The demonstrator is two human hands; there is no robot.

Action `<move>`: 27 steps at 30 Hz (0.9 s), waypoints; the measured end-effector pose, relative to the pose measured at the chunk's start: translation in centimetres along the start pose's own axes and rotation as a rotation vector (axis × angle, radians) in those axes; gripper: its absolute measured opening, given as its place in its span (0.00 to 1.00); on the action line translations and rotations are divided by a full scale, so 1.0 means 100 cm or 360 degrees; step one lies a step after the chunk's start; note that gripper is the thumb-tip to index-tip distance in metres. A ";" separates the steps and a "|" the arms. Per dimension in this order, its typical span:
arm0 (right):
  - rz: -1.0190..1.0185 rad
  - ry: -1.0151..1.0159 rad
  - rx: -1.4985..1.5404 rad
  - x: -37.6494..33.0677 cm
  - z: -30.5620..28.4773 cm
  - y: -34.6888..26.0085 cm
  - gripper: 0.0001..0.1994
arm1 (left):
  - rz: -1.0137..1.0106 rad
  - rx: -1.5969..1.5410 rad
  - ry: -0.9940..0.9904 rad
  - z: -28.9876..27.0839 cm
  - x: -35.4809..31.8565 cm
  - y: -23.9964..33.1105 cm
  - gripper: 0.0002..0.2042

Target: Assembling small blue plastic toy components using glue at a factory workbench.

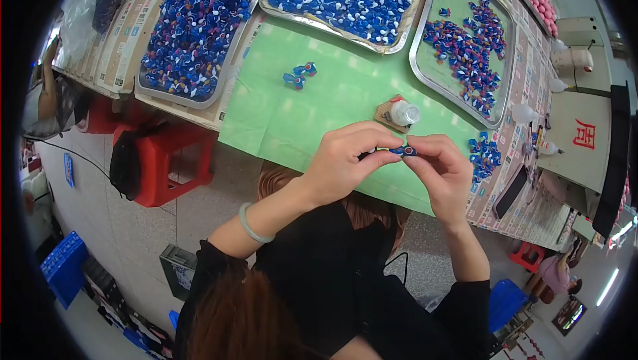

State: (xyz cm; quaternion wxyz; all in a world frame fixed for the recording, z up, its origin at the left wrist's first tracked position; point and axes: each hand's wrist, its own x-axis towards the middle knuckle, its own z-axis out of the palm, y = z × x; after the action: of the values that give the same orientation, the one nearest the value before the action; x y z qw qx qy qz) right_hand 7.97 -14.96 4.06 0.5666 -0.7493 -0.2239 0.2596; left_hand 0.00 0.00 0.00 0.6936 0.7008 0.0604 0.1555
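Observation:
Both my hands meet above the front edge of the green-covered table. Between the fingertips of my left hand and my right hand is a small blue plastic piece with a reddish, pale-ringed spot. Each hand pinches it with thumb and forefinger, one from either side; fingers partly cover it. Just beyond my hands a small clear bottle with a whitish cap stands on a brown pad. A heap of similar blue pieces lies right of my right hand. Two loose blue pieces rest farther left on the green cover.
Metal trays of small blue pieces stand at the left, the back middle and the right. A dark phone-like slab and squeeze bottles lie at the right. A red stool stands left below the table.

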 end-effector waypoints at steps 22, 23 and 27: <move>-0.0207 0.0195 -0.0196 -0.018 0.017 0.010 0.08 | -0.0155 0.0206 -0.0149 -0.008 -0.008 0.001 0.06; -0.0199 0.0246 -0.0182 -0.025 0.021 0.011 0.08 | -0.0250 0.0164 -0.0151 -0.008 -0.013 0.002 0.07; -0.0261 0.0416 -0.0223 -0.054 0.036 0.049 0.08 | -0.0222 0.0330 -0.0331 -0.005 -0.045 -0.045 0.07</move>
State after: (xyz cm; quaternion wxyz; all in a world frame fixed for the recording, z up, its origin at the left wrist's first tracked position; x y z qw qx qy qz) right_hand 1.69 -17.02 -0.73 0.5567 -0.7935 -0.2262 0.0965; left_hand -3.84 -0.71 -5.04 0.6292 0.7750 0.0526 0.0265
